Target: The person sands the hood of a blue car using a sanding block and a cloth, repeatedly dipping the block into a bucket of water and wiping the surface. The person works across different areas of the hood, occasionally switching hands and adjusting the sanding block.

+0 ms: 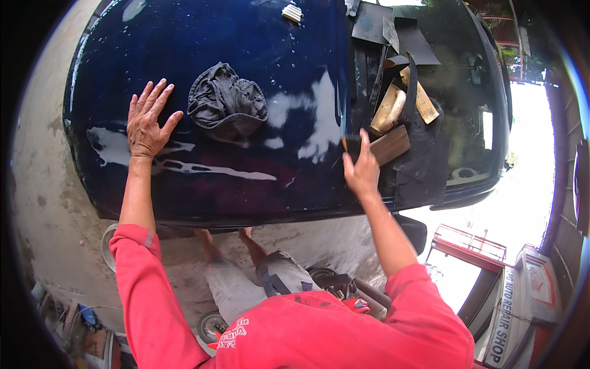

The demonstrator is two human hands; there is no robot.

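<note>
L hand is lying flat on the blue hood, left of ctr, fingers spread; R hand, right of ctr, is pinching a small dark block, blurry. Swinging too far R, it could be knocking the brown block nearby.

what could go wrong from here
The left hand lies flat on the glossy blue hood and might slip if its surface is wet.
The right hand, holding a small dark piece, is close to the brown block and could knock it.
The bundled grey cloth sits near the left hand, so a sideways sweep might push it.
</note>
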